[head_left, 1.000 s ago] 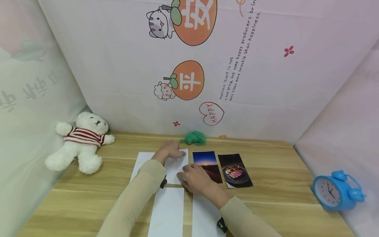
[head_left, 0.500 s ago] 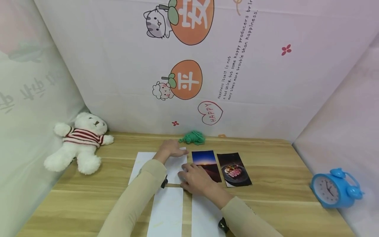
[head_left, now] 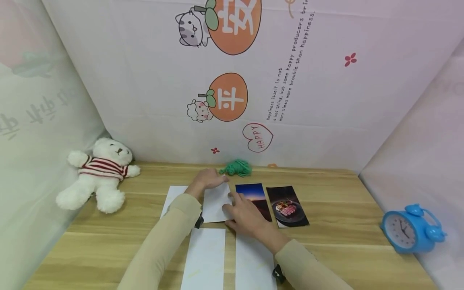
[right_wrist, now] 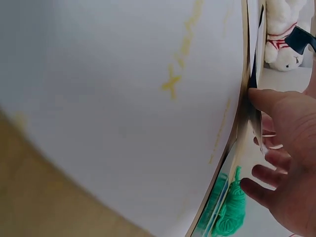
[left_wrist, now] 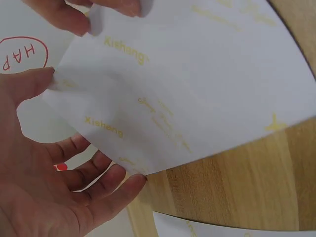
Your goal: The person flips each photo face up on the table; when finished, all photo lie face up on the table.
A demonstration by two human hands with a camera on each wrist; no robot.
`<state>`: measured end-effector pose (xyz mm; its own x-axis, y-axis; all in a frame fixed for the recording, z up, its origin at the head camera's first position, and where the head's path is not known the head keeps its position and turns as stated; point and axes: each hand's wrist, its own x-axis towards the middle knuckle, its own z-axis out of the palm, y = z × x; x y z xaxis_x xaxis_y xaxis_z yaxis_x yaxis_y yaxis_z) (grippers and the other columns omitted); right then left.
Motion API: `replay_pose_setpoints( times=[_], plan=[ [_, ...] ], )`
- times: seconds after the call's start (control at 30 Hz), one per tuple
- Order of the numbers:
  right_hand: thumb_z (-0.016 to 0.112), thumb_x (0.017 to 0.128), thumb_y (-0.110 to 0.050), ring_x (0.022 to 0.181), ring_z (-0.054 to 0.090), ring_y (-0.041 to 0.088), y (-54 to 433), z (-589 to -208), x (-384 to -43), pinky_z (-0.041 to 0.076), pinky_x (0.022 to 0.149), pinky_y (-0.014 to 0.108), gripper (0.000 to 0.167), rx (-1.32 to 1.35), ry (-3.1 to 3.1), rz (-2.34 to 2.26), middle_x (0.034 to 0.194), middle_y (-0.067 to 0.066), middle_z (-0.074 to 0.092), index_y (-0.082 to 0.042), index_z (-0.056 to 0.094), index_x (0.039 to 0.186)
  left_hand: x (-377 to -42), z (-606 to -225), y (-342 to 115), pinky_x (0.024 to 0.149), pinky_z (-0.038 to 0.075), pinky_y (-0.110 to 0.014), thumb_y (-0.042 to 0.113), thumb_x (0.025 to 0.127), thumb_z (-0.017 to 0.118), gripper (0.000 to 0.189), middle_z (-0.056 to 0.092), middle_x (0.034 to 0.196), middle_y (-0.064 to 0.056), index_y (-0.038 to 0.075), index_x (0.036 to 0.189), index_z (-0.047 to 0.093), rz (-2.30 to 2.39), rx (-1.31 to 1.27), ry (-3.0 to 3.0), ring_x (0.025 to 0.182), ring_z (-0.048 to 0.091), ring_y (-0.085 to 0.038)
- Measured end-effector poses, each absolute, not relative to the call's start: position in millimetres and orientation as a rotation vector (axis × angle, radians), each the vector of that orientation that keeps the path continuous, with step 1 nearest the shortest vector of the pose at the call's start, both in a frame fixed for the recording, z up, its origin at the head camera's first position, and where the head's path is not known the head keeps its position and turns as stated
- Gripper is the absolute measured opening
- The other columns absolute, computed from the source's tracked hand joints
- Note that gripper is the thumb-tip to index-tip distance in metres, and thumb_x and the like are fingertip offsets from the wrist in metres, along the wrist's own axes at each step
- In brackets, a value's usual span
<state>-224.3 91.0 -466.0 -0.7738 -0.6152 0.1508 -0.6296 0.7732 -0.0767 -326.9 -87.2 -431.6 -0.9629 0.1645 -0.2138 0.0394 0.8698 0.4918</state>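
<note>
A photo print [head_left: 215,203] with its white back up lies among other prints at the middle of the table, its far edge lifted a little. My left hand [head_left: 207,180] pinches it at that far edge, thumb on the white back and fingers underneath, as the left wrist view shows. At its right side, my right hand [head_left: 247,215] holds the edge between thumb and fingers, partly covering a sunset photo [head_left: 250,191]. Yellow "Xisheng" lettering marks the print's back [left_wrist: 197,84]. Another white-backed print [head_left: 174,195] lies to the left, partly hidden by my left arm.
Two more white-backed prints, a left one [head_left: 204,257] and a right one [head_left: 253,266], lie nearer me. A food photo [head_left: 288,207] lies right of the sunset one. Green yarn [head_left: 237,168] sits behind, a teddy bear [head_left: 103,173] left, a blue alarm clock [head_left: 411,229] right.
The print's far edge has come up off the table with my left hand. My right hand has shifted slightly right, with its fingers now at the print's right edge.
</note>
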Motion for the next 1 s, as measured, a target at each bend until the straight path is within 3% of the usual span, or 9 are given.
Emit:
replay_pose_setpoints(
  times=[0.13,0.33,0.47,0.63,0.7,0.77,0.83,0.93,1.0],
  plan=[
    [0.079,0.092,-0.037,0.133,0.058,0.041,93,-466,-226,0.055,0.107,0.051,0.044,0.956,-2.846,0.206,0.149,0.025,0.053,-0.017,0.070,0.129,-329,-431,-90,0.113,0.050,-0.055,0.056,0.098,0.053,0.078,0.057,0.151,-0.023,-0.002,0.149,0.051,0.798,0.130,2.784,0.136,0.058,-0.042],
    [0.071,0.098,-0.036,0.130,0.062,0.035,95,-467,-225,0.054,0.109,0.048,0.047,0.947,-2.875,0.233,0.142,0.017,0.064,-0.015,0.063,0.139,-329,-432,-96,0.115,0.048,-0.055,0.056,0.098,0.053,0.079,0.054,0.153,-0.024,-0.002,0.152,0.047,0.920,0.089,2.738,0.139,0.055,-0.042],
    [0.067,0.100,-0.031,0.136,0.059,0.034,94,-465,-223,0.051,0.114,0.049,0.047,0.952,-2.879,0.354,0.148,0.016,0.060,-0.013,0.059,0.143,-328,-433,-102,0.116,0.047,-0.057,0.058,0.099,0.051,0.081,0.050,0.157,-0.025,-0.002,0.154,0.044,1.044,0.056,2.691,0.143,0.051,-0.044],
    [0.067,0.100,-0.034,0.141,0.056,0.034,92,-461,-222,0.047,0.119,0.050,0.050,0.938,-2.841,0.459,0.154,0.016,0.054,-0.013,0.057,0.144,-330,-432,-110,0.107,0.054,-0.054,0.057,0.100,0.048,0.080,0.051,0.155,-0.025,-0.001,0.154,0.043,1.129,0.087,2.644,0.132,0.060,-0.040],
    [0.069,0.100,-0.035,0.141,0.056,0.034,91,-460,-222,0.046,0.120,0.050,0.051,0.928,-2.825,0.462,0.154,0.016,0.054,-0.012,0.056,0.145,-331,-432,-112,0.102,0.057,-0.051,0.056,0.100,0.050,0.077,0.056,0.148,-0.024,0.000,0.152,0.047,1.182,0.081,2.617,0.118,0.064,-0.034],
    [0.069,0.100,-0.032,0.141,0.056,0.035,89,-459,-222,0.045,0.120,0.051,0.056,0.920,-2.825,0.461,0.154,0.017,0.054,-0.012,0.052,0.149,-332,-432,-115,0.099,0.059,-0.051,0.054,0.101,0.051,0.069,0.065,0.124,-0.020,0.000,0.143,0.055,1.252,0.071,2.570,0.099,0.063,-0.027],
    [0.069,0.100,-0.029,0.140,0.057,0.035,88,-458,-222,0.046,0.119,0.051,0.063,0.906,-2.833,0.485,0.153,0.017,0.056,-0.012,0.044,0.156,-334,-432,-117,0.096,0.060,-0.050,0.050,0.102,0.052,0.059,0.062,0.101,-0.012,-0.002,0.129,0.060,1.333,0.075,2.511,0.085,0.055,-0.021],
    [0.070,0.100,-0.026,0.123,0.068,0.030,86,-457,-222,0.056,0.107,0.046,0.078,0.854,-2.868,0.538,0.136,0.016,0.067,-0.012,0.026,0.163,-338,-433,-120,0.095,0.061,-0.048,0.044,0.103,0.054,0.044,0.048,0.090,-0.005,0.002,0.115,0.059,1.465,0.065,2.390,0.083,0.049,-0.019],
    [0.071,0.099,-0.026,0.107,0.071,0.025,85,-456,-222,0.060,0.094,0.041,0.087,0.813,-2.891,0.575,0.122,0.013,0.072,-0.011,0.016,0.165,-341,-434,-123,0.095,0.062,-0.046,0.041,0.102,0.058,0.040,0.051,0.098,-0.005,0.003,0.115,0.059,1.537,0.049,2.319,0.091,0.052,-0.020]
  ],
)
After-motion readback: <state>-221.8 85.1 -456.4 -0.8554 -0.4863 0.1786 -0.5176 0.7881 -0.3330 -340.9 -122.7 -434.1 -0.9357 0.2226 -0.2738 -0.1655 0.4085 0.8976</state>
